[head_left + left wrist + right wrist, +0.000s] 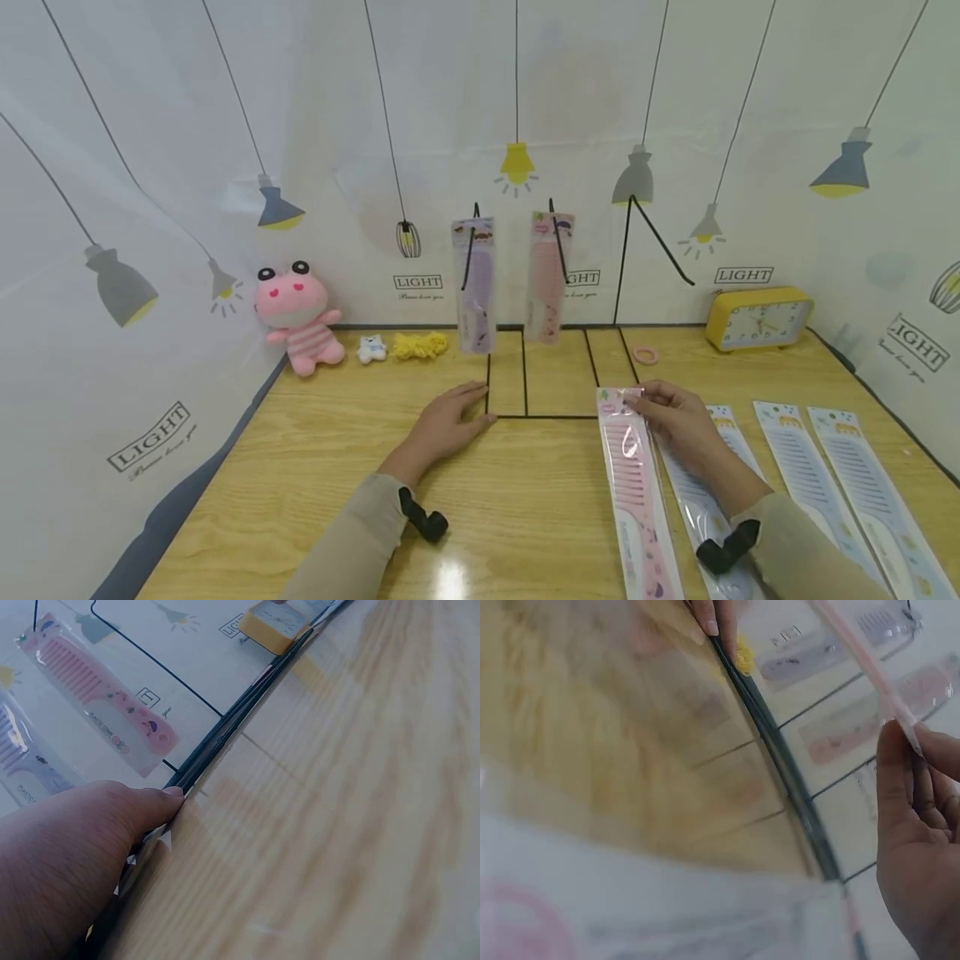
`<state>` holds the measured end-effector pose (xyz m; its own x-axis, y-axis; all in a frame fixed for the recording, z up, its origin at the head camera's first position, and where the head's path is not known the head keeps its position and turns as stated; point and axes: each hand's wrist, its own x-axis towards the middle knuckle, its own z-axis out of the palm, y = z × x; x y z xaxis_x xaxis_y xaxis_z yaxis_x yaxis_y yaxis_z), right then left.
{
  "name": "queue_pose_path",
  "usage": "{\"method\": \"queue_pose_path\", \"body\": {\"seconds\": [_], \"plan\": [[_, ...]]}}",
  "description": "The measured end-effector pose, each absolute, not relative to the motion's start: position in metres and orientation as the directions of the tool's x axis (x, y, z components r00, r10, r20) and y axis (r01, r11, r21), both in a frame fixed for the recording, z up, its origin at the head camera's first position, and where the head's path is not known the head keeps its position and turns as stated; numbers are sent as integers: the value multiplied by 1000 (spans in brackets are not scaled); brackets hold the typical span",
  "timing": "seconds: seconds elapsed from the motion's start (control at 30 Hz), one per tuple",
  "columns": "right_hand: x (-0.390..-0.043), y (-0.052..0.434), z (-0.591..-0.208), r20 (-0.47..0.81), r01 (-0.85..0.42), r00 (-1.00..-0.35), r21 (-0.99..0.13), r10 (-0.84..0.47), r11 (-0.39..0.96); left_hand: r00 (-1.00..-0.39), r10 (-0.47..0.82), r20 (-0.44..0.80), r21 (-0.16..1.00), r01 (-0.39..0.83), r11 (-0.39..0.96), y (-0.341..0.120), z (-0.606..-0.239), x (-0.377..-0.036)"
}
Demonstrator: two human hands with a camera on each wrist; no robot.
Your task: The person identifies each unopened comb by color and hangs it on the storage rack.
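My right hand point(686, 421) pinches the top of a clear-packaged pink comb point(633, 483) between thumb and fingers. The comb hangs down over the table's front right. In the right wrist view its package point(862, 656) shows nearly edge-on. My left hand point(450, 421) lies at the left side of a black wire rack point(555, 417), fingers extended, thumb tip at the front left corner of its base. From two of the rack's arms hang a packaged purple comb point(474, 287) and another packaged pink comb point(549, 279). A third wire arm point(663, 242) slants out on the right.
Several packaged blue combs point(806, 475) lie at the right, one partly behind my right hand. Along the back stand a pink plush toy point(300, 321), a small white bear point(371, 349), a yellow yarn bundle point(420, 345), a pink ring point(645, 356) and a yellow clock point(759, 319).
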<state>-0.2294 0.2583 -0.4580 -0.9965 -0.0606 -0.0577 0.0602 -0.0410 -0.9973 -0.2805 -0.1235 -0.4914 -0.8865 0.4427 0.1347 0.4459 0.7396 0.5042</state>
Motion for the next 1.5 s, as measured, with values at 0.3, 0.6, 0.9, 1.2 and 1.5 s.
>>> {"method": "queue_pose_path", "body": {"seconds": [0.3, 0.6, 0.9, 1.2, 1.5], "plan": [[-207, 227, -367, 373, -352, -890, -927, -263, -125, -882, 447, 147, 495, 457, 739, -123, -493, -282], [-207, 173, -266, 805, -853, -454, -516, -382, -73, -891, 434, 133, 499, 438, 747, -126, -490, -281], [-231, 174, -268, 826, -860, -501, -509, -260, 39, -882, 453, 132, 500, 454, 738, -124, -496, -279], [-248, 182, -275, 798, -826, -552, -562, -242, 31, -886, 440, 147, 503, 450, 738, -124, -490, -280], [-256, 184, -282, 732, -766, -634, -639, -251, 69, -886, 441, 143, 511, 448, 733, -124, -489, -280]]}}
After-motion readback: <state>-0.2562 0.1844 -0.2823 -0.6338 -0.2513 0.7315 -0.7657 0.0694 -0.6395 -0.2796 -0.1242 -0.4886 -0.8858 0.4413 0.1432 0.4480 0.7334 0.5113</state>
